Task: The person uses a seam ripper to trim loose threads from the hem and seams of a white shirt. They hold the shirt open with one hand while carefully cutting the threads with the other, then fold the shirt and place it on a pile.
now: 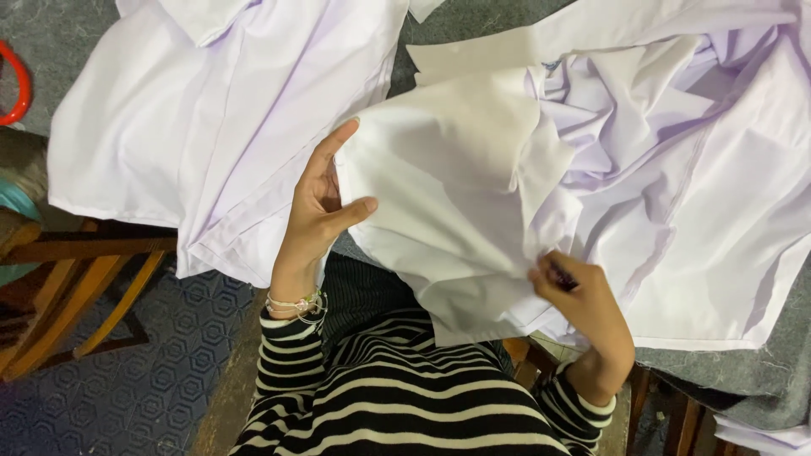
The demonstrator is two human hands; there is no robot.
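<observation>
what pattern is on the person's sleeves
Black and white horizontal stripes on the sleeves, best seen in the head view.

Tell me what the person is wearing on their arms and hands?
Both arms wear long sleeves with black and white stripes, ending in ribbed striped cuffs. The left wrist has thin bracelets, pale with little beads. The left hand and right hand are bare, no gloves. I cannot see any rings.

Tailoring workshop: white garments (220,127) heaped on grey felt-covered table (760,371) (wooden legs), patterned floor (127,380).
</observation>
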